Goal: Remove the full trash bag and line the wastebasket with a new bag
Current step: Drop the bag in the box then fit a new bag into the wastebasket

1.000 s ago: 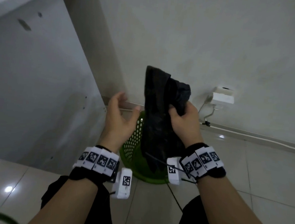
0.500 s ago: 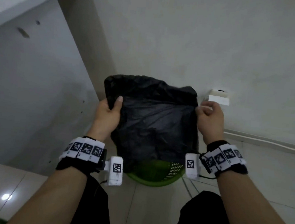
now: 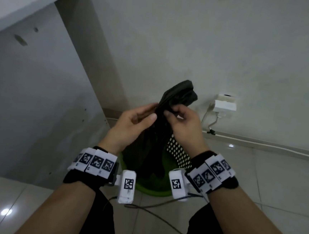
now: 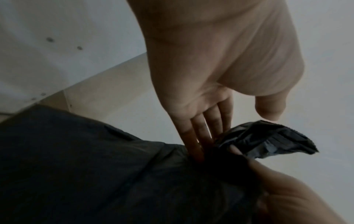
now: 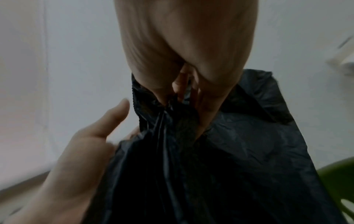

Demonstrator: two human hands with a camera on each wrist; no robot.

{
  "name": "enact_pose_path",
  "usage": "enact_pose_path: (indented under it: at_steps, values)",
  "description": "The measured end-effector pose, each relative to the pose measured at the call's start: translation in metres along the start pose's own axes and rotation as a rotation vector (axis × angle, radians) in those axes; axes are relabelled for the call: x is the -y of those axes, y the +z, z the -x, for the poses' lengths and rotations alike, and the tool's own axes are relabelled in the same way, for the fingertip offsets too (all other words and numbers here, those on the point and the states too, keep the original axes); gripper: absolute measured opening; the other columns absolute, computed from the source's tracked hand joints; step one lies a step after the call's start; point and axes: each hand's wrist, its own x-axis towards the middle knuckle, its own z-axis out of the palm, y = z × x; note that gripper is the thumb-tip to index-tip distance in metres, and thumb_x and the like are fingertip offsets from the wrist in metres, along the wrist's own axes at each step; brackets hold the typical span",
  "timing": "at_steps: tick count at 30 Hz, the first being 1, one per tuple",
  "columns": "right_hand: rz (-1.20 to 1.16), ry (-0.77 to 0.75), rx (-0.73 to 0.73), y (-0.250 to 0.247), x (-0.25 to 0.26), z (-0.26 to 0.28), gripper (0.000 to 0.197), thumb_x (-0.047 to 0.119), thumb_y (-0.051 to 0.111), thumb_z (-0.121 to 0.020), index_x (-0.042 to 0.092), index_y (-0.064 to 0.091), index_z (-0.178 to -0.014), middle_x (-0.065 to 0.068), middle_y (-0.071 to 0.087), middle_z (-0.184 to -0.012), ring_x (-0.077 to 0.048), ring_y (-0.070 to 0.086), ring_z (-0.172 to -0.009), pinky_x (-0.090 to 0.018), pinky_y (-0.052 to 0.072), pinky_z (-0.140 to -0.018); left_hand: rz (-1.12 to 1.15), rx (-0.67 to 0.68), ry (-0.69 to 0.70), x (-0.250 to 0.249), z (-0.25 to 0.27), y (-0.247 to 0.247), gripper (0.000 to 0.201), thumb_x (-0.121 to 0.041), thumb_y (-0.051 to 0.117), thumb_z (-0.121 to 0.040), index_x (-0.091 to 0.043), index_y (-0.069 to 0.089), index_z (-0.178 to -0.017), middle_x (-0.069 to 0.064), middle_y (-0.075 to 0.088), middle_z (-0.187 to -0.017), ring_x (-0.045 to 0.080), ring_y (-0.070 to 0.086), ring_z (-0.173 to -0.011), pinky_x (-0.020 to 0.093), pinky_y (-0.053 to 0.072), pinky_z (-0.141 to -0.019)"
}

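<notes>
A black trash bag (image 3: 178,94) hangs bunched into a narrow bundle over the green perforated wastebasket (image 3: 178,153); its lower end drops inside the basket. My right hand (image 3: 170,113) pinches the bag's gathered top between thumb and fingers; the right wrist view shows that pinch on the bag (image 5: 220,166). My left hand (image 3: 146,114) lies beside the bundle on its left. In the left wrist view its straight fingers (image 4: 199,141) touch the bag (image 4: 95,166) and the thumb stands apart. The green wastebasket (image 5: 341,181) shows at the right edge.
A white cabinet side panel (image 3: 39,97) stands close on the left. Behind the basket is a plain wall with a white plug box (image 3: 225,104) and a cable duct (image 3: 268,146) along its foot. Thin dark cables (image 3: 160,208) trail over the tiled floor by my knees.
Half a second ago both hands held the bag spread wide open. Now the hands have come together and the bag is gathered into a narrow bundle, pinched by the right hand.
</notes>
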Motion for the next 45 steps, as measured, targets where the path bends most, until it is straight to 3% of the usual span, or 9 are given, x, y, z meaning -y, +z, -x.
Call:
enact_pose_path:
  at_steps: [4,14,21,24,27,33,37,40,45]
  values:
    - [-0.135,0.041,-0.056,-0.008,0.008,-0.013,0.009,0.009,0.065,-0.092,0.007,0.066,-0.083,-0.021,0.072,-0.088,-0.030,0.070,-0.081,-0.051,0.059,-0.084,-0.526,0.071,-0.015,0.017,0.008,0.001,0.096,-0.058,0.083,-0.060,-0.035,0.042,-0.144,-0.017,0.056,-0.135,-0.004,0.054,-0.122,0.018,0.045,-0.100]
    - [0.003,0.001,-0.154,-0.071,0.002,-0.057,0.021,0.004,0.059,-0.095,0.015,0.062,-0.077,0.001,0.068,-0.069,-0.011,0.061,-0.063,-0.030,0.052,-0.069,-0.756,-0.235,0.059,-0.011,-0.011,-0.060,0.017,-0.029,0.060,-0.087,-0.031,0.065,-0.071,-0.011,0.064,-0.063,0.011,0.057,-0.063,0.031,0.044,-0.059]
    - [0.697,-0.070,-0.194,-0.135,-0.002,-0.077,0.019,0.010,0.060,-0.090,0.011,0.069,-0.107,-0.010,0.072,-0.105,-0.029,0.068,-0.101,-0.024,0.046,-0.088,-0.756,-0.516,0.156,-0.067,-0.032,-0.105,0.026,-0.017,0.051,-0.070,-0.031,0.069,-0.084,0.002,0.072,-0.086,0.020,0.068,-0.085,0.038,0.057,-0.087]
    - [0.744,-0.231,-0.052,-0.116,0.019,-0.058,0.058,0.035,0.067,-0.088,0.020,0.047,-0.141,-0.007,0.054,-0.142,-0.026,0.049,-0.132,-0.038,0.039,-0.111,-0.877,-0.457,0.282,-0.093,-0.035,-0.083,0.038,-0.003,0.054,-0.070,-0.020,0.073,-0.099,-0.003,0.071,-0.093,0.009,0.065,-0.090,0.013,0.048,-0.088]
    - [0.727,-0.508,0.154,-0.066,0.054,-0.039,0.098,0.061,0.071,-0.074,0.023,0.029,-0.154,-0.002,0.034,-0.158,-0.023,0.027,-0.147,-0.038,0.020,-0.122,-0.924,-0.235,0.495,-0.122,-0.038,-0.043,0.048,-0.004,0.053,-0.066,-0.013,0.074,-0.108,-0.002,0.073,-0.102,0.012,0.067,-0.097,0.024,0.052,-0.094]
    - [0.578,-0.291,0.165,-0.004,0.083,-0.070,0.002,0.015,0.069,-0.081,0.014,0.070,-0.082,-0.008,0.070,-0.081,-0.018,0.066,-0.083,-0.028,0.046,-0.070,-1.252,-0.089,0.714,-0.145,-0.062,-0.019,0.044,-0.024,0.067,-0.076,-0.021,0.069,-0.120,0.005,0.071,-0.104,0.030,0.065,-0.097,0.046,0.050,-0.086]
    - [0.423,-0.096,-0.214,-0.021,0.096,-0.097,0.022,0.029,0.068,-0.086,0.008,0.074,-0.090,-0.013,0.075,-0.092,-0.029,0.070,-0.096,-0.030,0.052,-0.074,-1.264,-0.429,0.788,-0.139,-0.043,-0.028,0.044,-0.042,0.068,-0.086,-0.019,0.064,-0.122,0.004,0.063,-0.110,0.025,0.058,-0.103,0.042,0.045,-0.089]
    - [0.231,-0.043,-0.301,-0.021,0.114,-0.108,0.022,0.035,0.068,-0.087,0.013,0.073,-0.090,-0.004,0.072,-0.087,-0.026,0.071,-0.096,-0.025,0.052,-0.074,-0.907,-0.307,0.658,-0.123,-0.035,-0.017,0.020,-0.032,0.060,-0.093,-0.018,0.073,-0.099,-0.006,0.068,-0.084,0.013,0.065,-0.078,0.038,0.056,-0.074]
    - [-0.214,-0.001,0.238,0.014,0.143,-0.091,0.036,0.031,0.066,-0.089,0.007,0.068,-0.116,-0.012,0.074,-0.109,-0.027,0.071,-0.104,-0.045,0.055,-0.097,-0.627,-0.187,0.340,-0.117,-0.062,-0.013,0.057,-0.056,0.051,-0.088,-0.027,0.056,-0.136,-0.008,0.068,-0.123,0.005,0.065,-0.111,0.043,0.056,-0.094]
